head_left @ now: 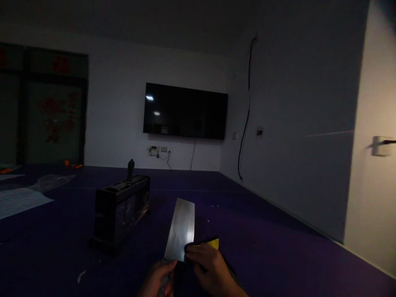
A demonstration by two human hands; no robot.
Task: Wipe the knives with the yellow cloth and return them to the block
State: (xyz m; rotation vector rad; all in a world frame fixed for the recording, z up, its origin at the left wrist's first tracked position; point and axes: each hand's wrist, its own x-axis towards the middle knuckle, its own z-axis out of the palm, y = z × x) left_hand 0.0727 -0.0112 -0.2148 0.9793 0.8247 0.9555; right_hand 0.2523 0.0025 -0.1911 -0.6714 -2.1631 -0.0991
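My left hand is closed around the handle of a broad cleaver, whose shiny blade points away from me. My right hand presses a yellow and black sponge against the blade's near right edge, fingers curled over it. Both hands are low in the middle of the head view, above the dark purple floor. A black knife block stands just left of the blade, with one dark-handled knife sticking up from it.
A dark purple surface runs to white walls. A black TV hangs on the far wall, a cable runs down the right wall. White sheets and plastic lie at the left. The room is dim.
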